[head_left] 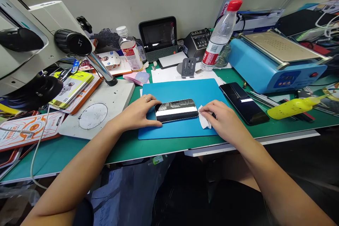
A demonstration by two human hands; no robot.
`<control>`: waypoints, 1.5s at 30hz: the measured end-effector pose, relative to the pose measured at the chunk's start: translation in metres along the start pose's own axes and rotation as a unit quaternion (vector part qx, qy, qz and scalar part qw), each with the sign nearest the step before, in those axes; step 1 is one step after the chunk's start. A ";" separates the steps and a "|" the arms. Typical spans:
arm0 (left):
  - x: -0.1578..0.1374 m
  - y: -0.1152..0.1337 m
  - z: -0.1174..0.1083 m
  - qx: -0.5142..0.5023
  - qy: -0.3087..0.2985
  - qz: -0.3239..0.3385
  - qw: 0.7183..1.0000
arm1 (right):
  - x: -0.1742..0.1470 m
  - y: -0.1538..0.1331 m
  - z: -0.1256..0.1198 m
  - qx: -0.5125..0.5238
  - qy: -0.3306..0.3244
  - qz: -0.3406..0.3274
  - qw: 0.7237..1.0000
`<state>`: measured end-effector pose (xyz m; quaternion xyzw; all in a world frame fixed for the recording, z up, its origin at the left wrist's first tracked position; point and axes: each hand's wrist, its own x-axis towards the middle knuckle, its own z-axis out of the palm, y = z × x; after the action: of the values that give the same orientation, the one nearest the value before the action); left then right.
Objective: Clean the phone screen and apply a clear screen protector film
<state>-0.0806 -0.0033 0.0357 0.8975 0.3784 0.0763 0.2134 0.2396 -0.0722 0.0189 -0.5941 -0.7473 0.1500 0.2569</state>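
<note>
Smartphone [176, 110] lies on a blue mat [182, 90]. Half-open left hand [141, 112] grips one end; right hand [221, 117] pinches white tissue [204, 122] by the other.

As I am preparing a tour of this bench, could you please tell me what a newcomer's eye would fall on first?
Probably the glossy phone on the blue mat, its left end held by the left hand, while the right hand pinches a white tissue near its right end. The blue machine at right and the red-capped bottle beside it also stand out.
</note>
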 end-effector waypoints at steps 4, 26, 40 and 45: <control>0.000 0.000 0.000 0.000 -0.001 0.001 1.000 | 0.000 -0.003 0.002 0.028 0.020 0.024 0.999; 0.000 0.000 0.000 0.005 -0.004 -0.004 1.000 | 0.024 -0.016 -0.014 0.016 -0.130 0.151 0.980; 0.000 -0.001 0.000 0.001 -0.001 0.000 1.000 | 0.016 0.007 -0.023 0.178 -0.125 0.159 0.963; 0.000 -0.001 -0.001 -0.004 0.001 -0.004 1.000 | 0.020 -0.002 -0.020 0.167 -0.140 0.164 0.962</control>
<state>-0.0812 -0.0028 0.0359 0.8949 0.3824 0.0779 0.2166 0.2460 -0.0551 0.0410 -0.6299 -0.6326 0.3947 0.2173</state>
